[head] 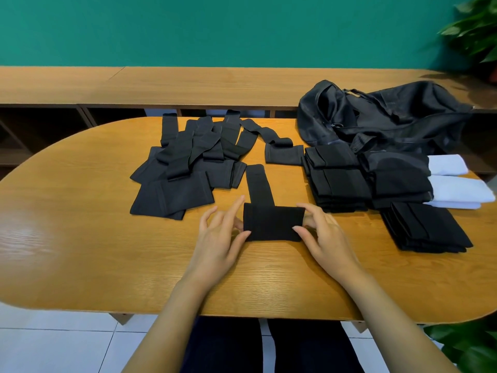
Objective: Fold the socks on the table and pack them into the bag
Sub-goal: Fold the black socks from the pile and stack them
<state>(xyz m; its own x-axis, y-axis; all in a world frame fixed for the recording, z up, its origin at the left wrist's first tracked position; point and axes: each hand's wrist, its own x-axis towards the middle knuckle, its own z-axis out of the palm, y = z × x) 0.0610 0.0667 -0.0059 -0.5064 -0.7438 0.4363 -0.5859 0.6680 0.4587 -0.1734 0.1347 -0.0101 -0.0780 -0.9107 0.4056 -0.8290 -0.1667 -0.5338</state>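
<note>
Lying just below the middle of the frame, the black knitted sock [271,224] is half folded. A thick band of it runs left to right across the oval wooden counter [80,238], and a single flat strip runs from the band's top edge toward the upper frame. The band sits squarely between the two hands, so neither is nearer. The left hand [220,238] pinches the band's left end, thumb on top, with the forefinger lifted straight and clear. The right hand [325,238] has its fingers [302,211] curled round the right end, thumb pressing the near corner. The next fold, I'd judge, has to go along the strip's long axis, away from the person, with both ends kept level.

Left of the strip sprawls a loose heap of unfolded black socks [188,162]. To the right, near the band, stand stacks of folded black socks [338,181], with folded white socks [457,189] at the right edge. Behind them, upper right, slumps the black fabric bag [376,114]. Its opening is not plain from here, and I cannot tell what, if anything, is inside.
</note>
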